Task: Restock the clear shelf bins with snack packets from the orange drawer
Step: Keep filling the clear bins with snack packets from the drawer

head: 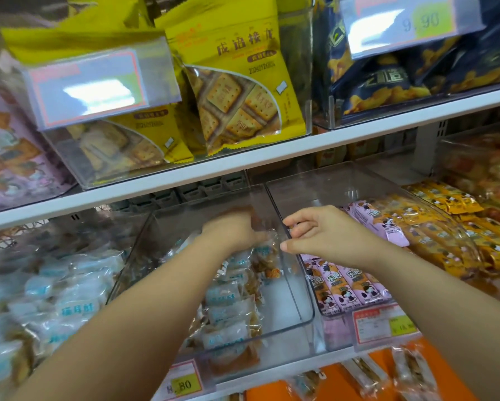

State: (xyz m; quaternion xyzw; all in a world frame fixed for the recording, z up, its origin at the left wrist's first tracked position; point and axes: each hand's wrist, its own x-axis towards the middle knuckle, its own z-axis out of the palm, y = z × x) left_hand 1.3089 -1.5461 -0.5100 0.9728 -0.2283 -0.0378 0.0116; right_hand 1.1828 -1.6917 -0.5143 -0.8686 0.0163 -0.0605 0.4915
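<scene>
Presently, the blurred left hand is inside the clear plastic shelf bin, grip indeterminable. Right hand, loosely curled, apparently empty.

Shop, snack aisle. Tiered white shelves lined with clear bins of sealed snack packets. Printed price labels on bin fronts, showing 8.80 and 9.90. Yellow biscuit bags on upper tier; orange drawer of stock below.
</scene>
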